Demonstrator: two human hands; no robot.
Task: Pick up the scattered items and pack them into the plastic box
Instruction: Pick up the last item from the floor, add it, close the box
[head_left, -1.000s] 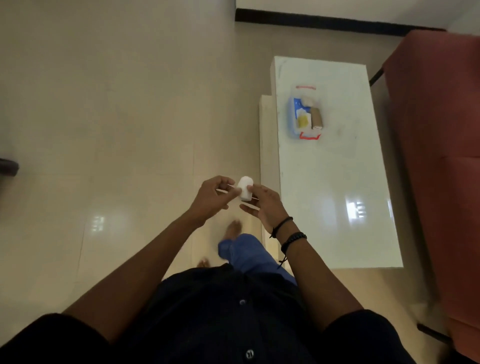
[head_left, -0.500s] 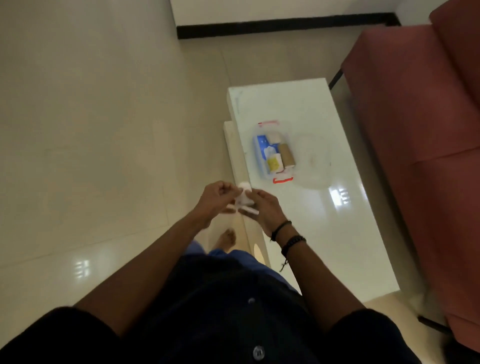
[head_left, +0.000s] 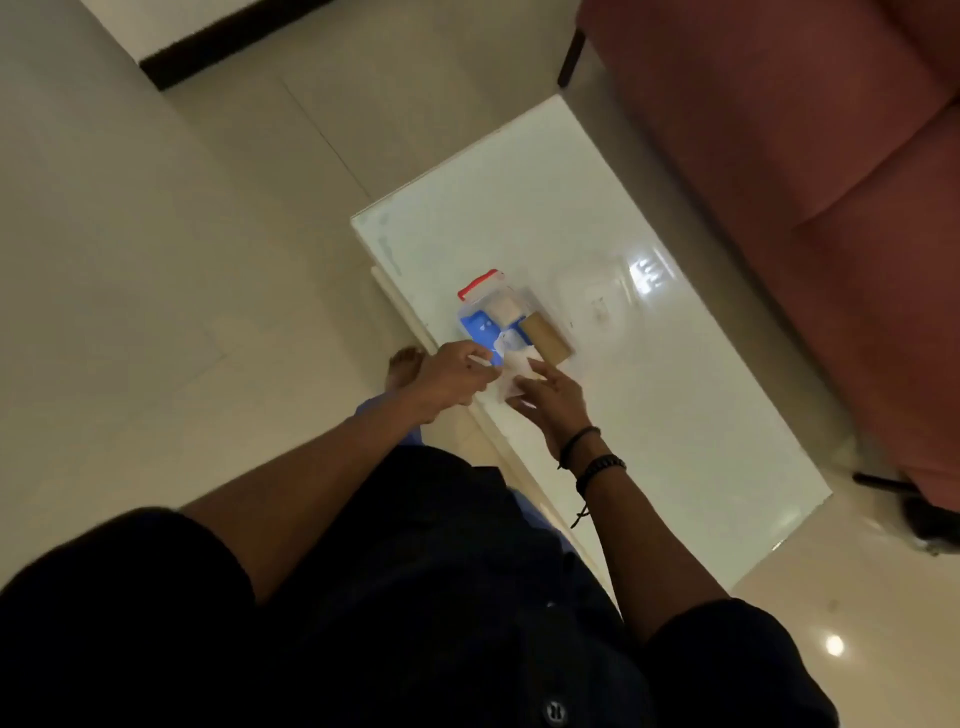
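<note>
A clear plastic box (head_left: 540, 304) with a red latch (head_left: 479, 283) stands near the left edge of a glossy white table (head_left: 649, 415). Inside it lie a blue packet (head_left: 478, 330), a pale block (head_left: 505, 310) and a brown roll (head_left: 546, 338). My left hand (head_left: 452, 376) and my right hand (head_left: 550, 400) meet just over the box's near end, both holding a small white item (head_left: 514, 369) between the fingers. The near end of the box is hidden behind the white item and my fingers.
The box's clear lid (head_left: 597, 301) lies on the table to the right of the box. A red sofa (head_left: 805, 156) runs along the table's far side. Pale tiled floor (head_left: 156, 260) lies to the left, with my bare foot (head_left: 402, 364) beside the table.
I have stepped up to the table and the view has swung round. Both hands have carried the white item forward from in front of my body to the near end of the box.
</note>
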